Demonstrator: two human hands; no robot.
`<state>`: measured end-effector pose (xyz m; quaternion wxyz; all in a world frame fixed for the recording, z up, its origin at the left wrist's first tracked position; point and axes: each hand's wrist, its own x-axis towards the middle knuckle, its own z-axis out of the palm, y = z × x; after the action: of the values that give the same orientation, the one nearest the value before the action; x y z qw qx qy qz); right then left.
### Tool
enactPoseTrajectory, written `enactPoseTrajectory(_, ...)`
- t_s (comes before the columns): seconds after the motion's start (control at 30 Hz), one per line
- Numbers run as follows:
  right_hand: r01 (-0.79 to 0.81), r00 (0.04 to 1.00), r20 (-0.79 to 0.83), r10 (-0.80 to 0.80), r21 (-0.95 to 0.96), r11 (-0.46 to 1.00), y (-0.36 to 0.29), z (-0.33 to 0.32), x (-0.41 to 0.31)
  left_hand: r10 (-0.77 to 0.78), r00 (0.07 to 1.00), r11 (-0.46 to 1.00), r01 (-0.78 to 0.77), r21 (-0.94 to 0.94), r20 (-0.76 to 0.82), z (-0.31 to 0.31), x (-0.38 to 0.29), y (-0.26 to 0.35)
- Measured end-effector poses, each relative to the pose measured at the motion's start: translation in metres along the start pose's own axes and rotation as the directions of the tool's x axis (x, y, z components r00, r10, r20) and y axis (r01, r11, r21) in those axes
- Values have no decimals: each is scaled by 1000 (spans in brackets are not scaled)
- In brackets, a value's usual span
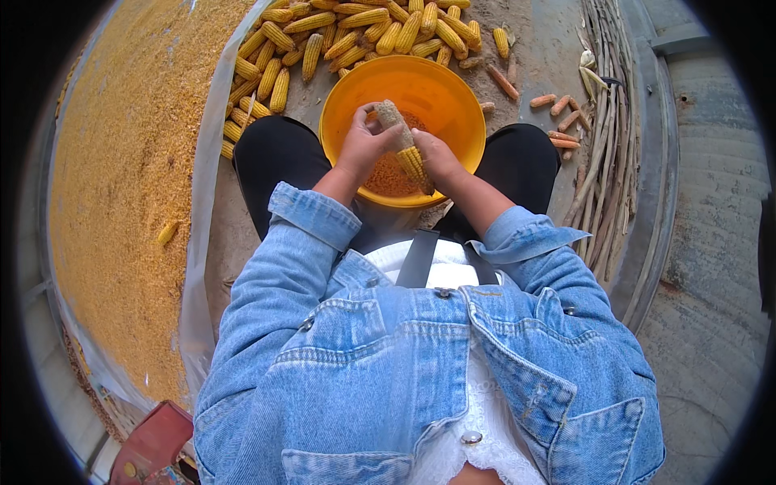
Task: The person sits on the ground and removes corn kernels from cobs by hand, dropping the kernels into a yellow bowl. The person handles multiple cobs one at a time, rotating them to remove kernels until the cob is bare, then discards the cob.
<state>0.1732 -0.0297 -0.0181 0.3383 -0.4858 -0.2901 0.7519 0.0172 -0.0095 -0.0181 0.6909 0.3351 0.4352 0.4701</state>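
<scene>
Both hands grip one ear of corn [412,162] above a yellow plastic bucket [464,115]. The ear's upper part is a bare, pale cob, while yellow kernels cover its lower end. My left hand [368,139] holds the bare part from the left, its thumb across the cob. My right hand [435,159] wraps the kernelled end from the right, with its thumb at the side of the cob. Loose orange-yellow kernels [388,177] lie on the bucket's bottom, partly hidden by the hands. The bucket stands between my knees.
Whole yellow corn ears [364,30] are heaped beyond the bucket. At the left, loose kernels [133,151] cover a large plastic sheet [209,182]. Several stripped reddish cobs [561,106] lie on the right, beside a bundle of dry sticks [606,151]. A red-brown object [154,439] sits at lower left.
</scene>
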Motion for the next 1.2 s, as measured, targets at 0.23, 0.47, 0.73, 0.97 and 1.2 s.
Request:
enactPoseTrajectory(0.23,-169,983,98,153,188,967,-9,0,-6,-27,996,998,22,-64,-83,2,-1,4)
enactPoseTrajectory(0.47,78,992,105,-73,-48,996,3,-1,-3,-5,991,999,11,43,-137,2,-4,7)
enactPoseTrajectory(0.73,-75,997,25,73,94,993,5,-5,1,86,996,989,-81,122,-37,2,1,-1)
enactPoseTrajectory(0.97,109,991,89,-98,-126,986,5,1,-5,-32,983,993,51,102,-180,2,-3,8)
enactPoseTrajectory(1.2,68,997,-18,-72,-145,987,8,-3,0,45,995,982,-27,185,-91,6,-6,5)
